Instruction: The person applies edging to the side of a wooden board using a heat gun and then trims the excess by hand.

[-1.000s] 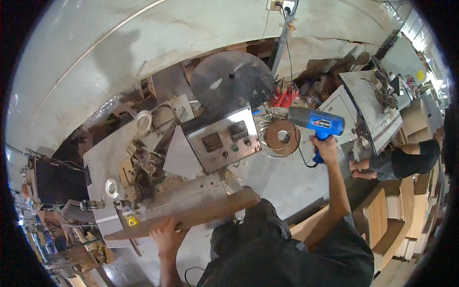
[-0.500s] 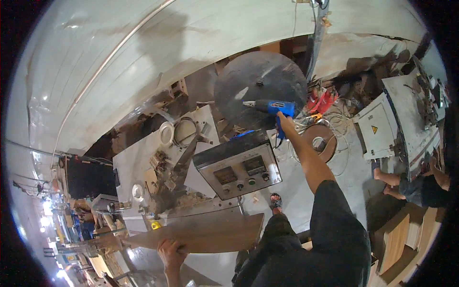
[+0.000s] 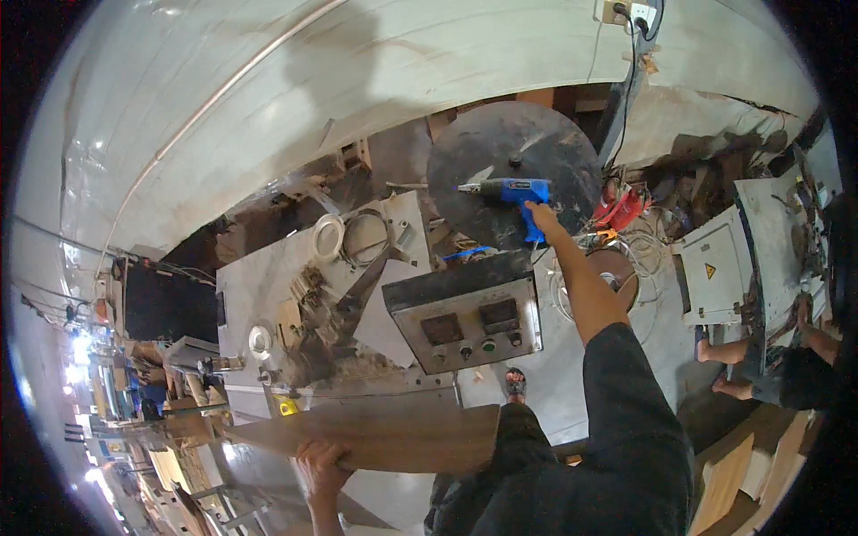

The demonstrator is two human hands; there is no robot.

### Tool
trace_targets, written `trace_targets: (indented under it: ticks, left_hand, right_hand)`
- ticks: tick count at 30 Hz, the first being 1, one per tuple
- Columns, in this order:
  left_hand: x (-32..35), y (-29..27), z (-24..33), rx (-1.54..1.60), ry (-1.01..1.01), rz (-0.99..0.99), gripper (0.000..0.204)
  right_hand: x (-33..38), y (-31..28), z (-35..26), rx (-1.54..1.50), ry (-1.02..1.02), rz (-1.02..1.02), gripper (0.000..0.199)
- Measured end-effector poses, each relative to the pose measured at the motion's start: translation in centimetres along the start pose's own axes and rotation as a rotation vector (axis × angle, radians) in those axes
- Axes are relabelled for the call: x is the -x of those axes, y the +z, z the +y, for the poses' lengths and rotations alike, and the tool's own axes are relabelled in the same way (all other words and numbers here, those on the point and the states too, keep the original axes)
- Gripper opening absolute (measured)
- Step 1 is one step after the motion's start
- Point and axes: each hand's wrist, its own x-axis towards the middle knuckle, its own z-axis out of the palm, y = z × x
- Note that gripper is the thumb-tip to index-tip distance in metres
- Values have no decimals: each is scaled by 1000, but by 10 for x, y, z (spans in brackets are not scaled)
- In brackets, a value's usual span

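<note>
With fingers wrapped over its near edge, my left hand [image 3: 322, 464] holds a brown wooden board [image 3: 402, 438] across the front of my body. My right arm reaches forward, and my right hand [image 3: 542, 218] grips the handle of a blue heat gun [image 3: 522, 190]. The gun's metal nozzle points left, above a large dark round disc [image 3: 474, 147]. Between the board and the disc stands a metal control box [image 3: 465, 326] with two dark displays and several knobs.
A grey machine table [image 3: 259, 295] at left carries wood scraps and pale rings. To the right of the disc lie coiled cables [image 3: 657, 259] and a red object [image 3: 623, 207]. A grey electrical cabinet [image 3: 715, 268] stands at right, near another person's bare legs [image 3: 728, 351]. Wooden boards [image 3: 728, 473] lie lower right.
The view has shifted, so the disc and control box appear farther right. Both hands keep their hold; the heat gun now sits more to the left over the disc.
</note>
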Motion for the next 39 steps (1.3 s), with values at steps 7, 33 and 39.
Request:
trace_targets:
  ticks: [7,33,39]
  left_hand:
    - [-4,-2,-3,-56,25,-21,17]
    - [35,1,-18,236,80,130,25]
    - [35,3,-20,239,89,130,26]
  right_hand:
    - [195,-101,-58,43,-514,422,42]
    - [688,-94,-165,611,-228,-899,39]
    - [687,-92,-155,568,-284,-826,41]
